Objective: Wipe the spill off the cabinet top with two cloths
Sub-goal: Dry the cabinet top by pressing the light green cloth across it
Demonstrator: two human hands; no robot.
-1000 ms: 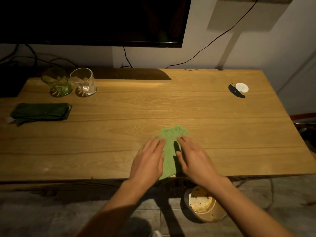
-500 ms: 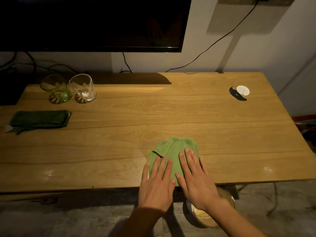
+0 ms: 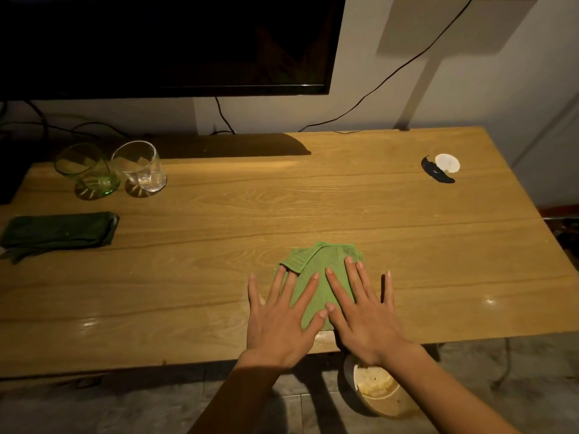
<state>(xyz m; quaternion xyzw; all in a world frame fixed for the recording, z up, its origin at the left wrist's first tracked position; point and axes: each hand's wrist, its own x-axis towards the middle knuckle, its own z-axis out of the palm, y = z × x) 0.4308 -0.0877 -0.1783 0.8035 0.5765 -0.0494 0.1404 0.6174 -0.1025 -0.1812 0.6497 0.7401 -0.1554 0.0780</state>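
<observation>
Green cloth, light shade, sits bunched near the front edge of the wooden cabinet top, a bit right of centre, one corner folded over at its far left. Both hands lie flat on it, palms down, fingers straight and fanned, gripping nothing.

Left hand covers the cloth's left side. Its thumb and the next fingers are on the fabric, and the little finger is off on bare wood. Right hand covers the right side, with index and middle fingers on the fabric and the little finger on wood just beside it. The thumb tips meet or nearly meet over the cloth's near part. Wrists sit at the front edge and the forearms rise from the bottom of the view, angled toward each other.

Dark cloth, folded, lies well apart at far left. Behind it stand a green glass and a clear glass, side by side. A few shiny glints show on the wood near the front. They may be wet patches, but the dim light makes it hard to say.

A white disc lies at far right, and a bowl sits on the floor below the right wrist.
</observation>
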